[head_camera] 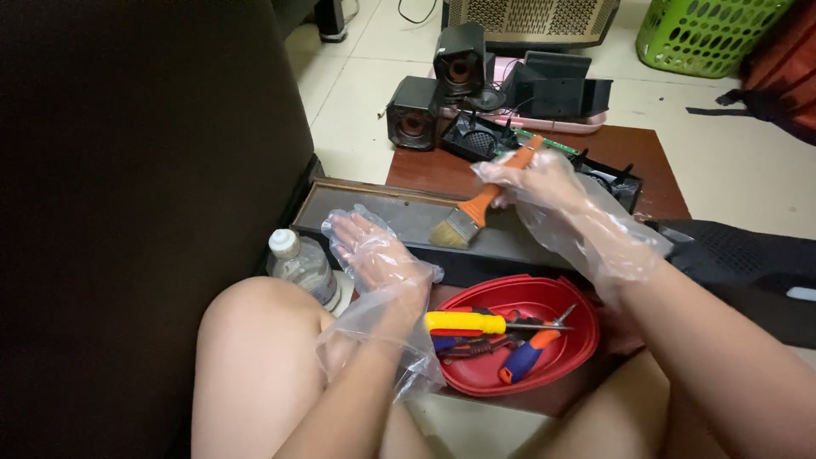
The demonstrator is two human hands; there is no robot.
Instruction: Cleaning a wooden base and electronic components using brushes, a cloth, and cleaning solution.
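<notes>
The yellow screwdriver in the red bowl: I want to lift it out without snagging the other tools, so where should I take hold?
Grip the yellow screwdriver by its thick handle, coming from above on the left, nearest the left hand. It lies flat on top in the red bowl, its thin shaft pointing right among the other tools.

The tiled floor [374, 93] carries a brown board [646, 157] at centre, two black speakers [438, 89] at twelve o'clock, a green basket [701, 34] at one.
</notes>
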